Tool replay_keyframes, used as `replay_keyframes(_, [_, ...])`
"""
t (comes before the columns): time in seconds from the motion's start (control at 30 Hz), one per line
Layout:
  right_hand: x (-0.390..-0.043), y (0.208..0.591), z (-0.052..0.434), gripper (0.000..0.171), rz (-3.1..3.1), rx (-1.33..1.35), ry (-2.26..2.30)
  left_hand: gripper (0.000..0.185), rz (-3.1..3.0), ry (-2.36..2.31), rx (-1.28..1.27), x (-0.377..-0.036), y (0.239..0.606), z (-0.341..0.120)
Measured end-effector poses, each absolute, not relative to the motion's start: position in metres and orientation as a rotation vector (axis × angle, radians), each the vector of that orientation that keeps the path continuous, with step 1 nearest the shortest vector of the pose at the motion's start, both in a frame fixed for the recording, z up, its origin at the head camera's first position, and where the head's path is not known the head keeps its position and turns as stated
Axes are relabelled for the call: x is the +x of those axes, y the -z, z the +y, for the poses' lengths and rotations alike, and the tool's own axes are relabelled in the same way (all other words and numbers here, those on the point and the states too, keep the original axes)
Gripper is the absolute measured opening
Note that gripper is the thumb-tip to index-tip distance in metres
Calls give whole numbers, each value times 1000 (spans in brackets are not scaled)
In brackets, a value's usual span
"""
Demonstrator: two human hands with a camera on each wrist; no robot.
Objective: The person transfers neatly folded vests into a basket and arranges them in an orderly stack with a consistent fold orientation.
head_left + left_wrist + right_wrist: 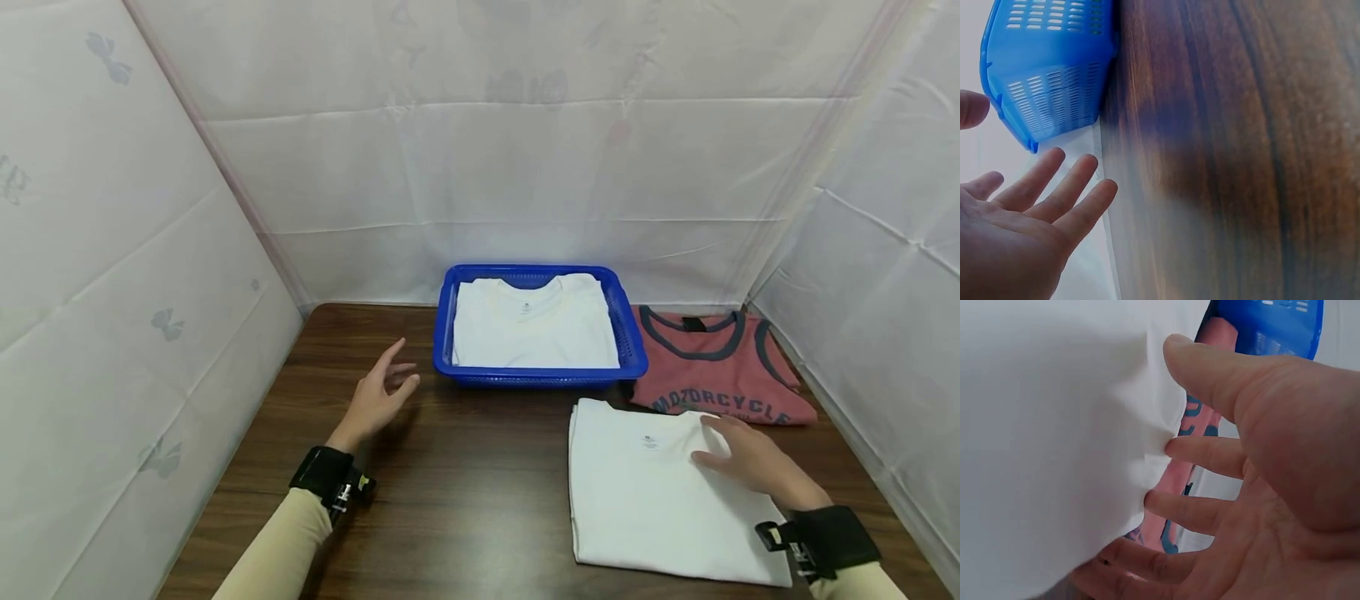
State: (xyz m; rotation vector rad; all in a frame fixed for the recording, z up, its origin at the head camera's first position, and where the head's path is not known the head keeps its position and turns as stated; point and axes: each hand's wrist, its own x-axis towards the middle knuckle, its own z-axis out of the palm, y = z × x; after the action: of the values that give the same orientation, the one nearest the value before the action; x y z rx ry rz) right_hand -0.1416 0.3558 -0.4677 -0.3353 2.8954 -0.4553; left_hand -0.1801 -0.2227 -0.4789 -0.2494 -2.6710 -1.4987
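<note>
Right hand [753, 463] flat on folded white shirt [652, 492], fingers extended, touching its edge; shirt on table [465, 475] in front of blue basket [628, 333]. Left hand [377, 398] spread, empty, hovering left of basket. Second white shirt [534, 325] inside basket, red tank top [716, 371] to its right.

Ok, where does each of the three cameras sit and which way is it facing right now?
Head: worn high, looking forward and down at the dark wooden table, the blue slotted plastic basket and both forearms.
Left wrist: under the left hand, facing along the open palm toward the basket's corner.
Right wrist: under the right hand, facing its fingertips on the folded white cotton T-shirt, with the red printed tank top beyond.
Shared: the basket shows in all three.
</note>
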Motion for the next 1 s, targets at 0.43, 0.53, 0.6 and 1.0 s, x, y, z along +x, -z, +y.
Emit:
replay_keyframes(0.43, [-142, 466, 331, 51, 2834, -382, 553, 61, -2758, 1443, -259, -171, 481, -215])
replay_keyframes(0.53, [-141, 466, 326, 50, 2825, -416, 563, 59, -2782, 1438, -260, -170, 481, -213])
replay_keyframes(0.6, [-141, 465, 322, 52, 2825, -431, 574, 59, -2796, 1439, -257, -169, 481, -213])
replay_keyframes(1.0, [-142, 465, 297, 54, 2848, -478, 622, 56, -2833, 1442, -323, -167, 484, -207])
